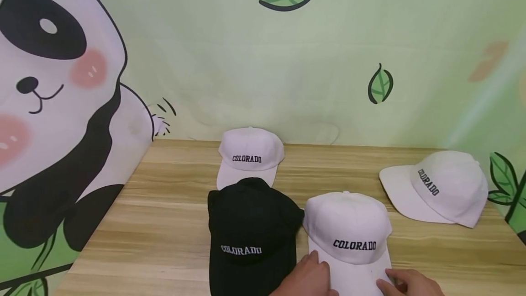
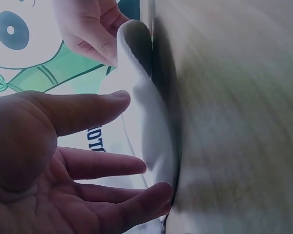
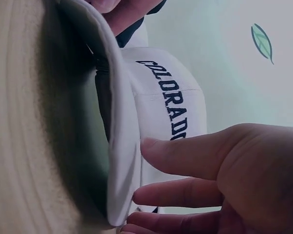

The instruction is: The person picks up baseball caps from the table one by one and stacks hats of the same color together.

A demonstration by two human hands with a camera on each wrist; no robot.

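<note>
A white cap [image 1: 347, 223] with black COLORADO lettering stands on the table, brim toward me. At the brim's left side is my left hand [image 1: 306, 275], its thumb and fingers fairly straight against the brim in the left wrist view. My right hand [image 1: 411, 282] is on the right side of the brim; in the right wrist view its thumb lies near the brim's top and its extended fingers meet the edge. Directly left of this cap is a black cap [image 1: 250, 218] with white COLORADO lettering, partly covered by my left hand and cut off by the frame's bottom.
Behind the black cap sits another white cap [image 1: 250, 147], its brim partly hidden. A third white cap [image 1: 448, 186] lies at the right, brim pointing left. The wooden table [image 1: 156, 241] ends at a green backdrop [image 1: 205, 35] printed with a panda and leaves.
</note>
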